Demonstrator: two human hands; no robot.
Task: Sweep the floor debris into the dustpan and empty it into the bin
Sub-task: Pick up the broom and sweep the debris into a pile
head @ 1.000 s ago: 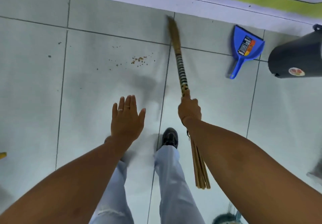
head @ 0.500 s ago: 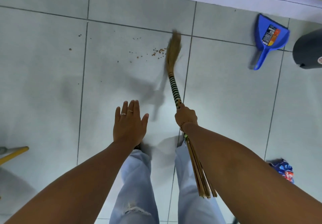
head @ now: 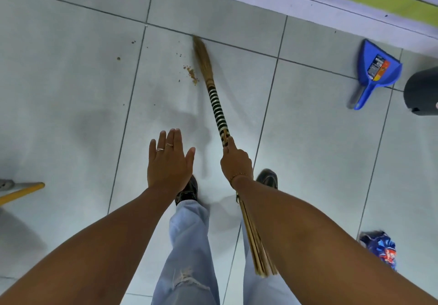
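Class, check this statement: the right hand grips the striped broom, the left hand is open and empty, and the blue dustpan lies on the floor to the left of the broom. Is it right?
Not quite. The head view shows the blue dustpan on the floor to the right of the broom, beside the dark bin. The rest stands: the right hand grips the broom, the left hand is open and empty.

Lighting is bright and even over the pale floor tiles, with no hard glare. Soft grey shadows fall on the tiles ahead of the left hand and beside the broom, so the light sits overhead and behind. Broom bristles show slight motion blur. Grout lines bow toward the edges; corners are soft.
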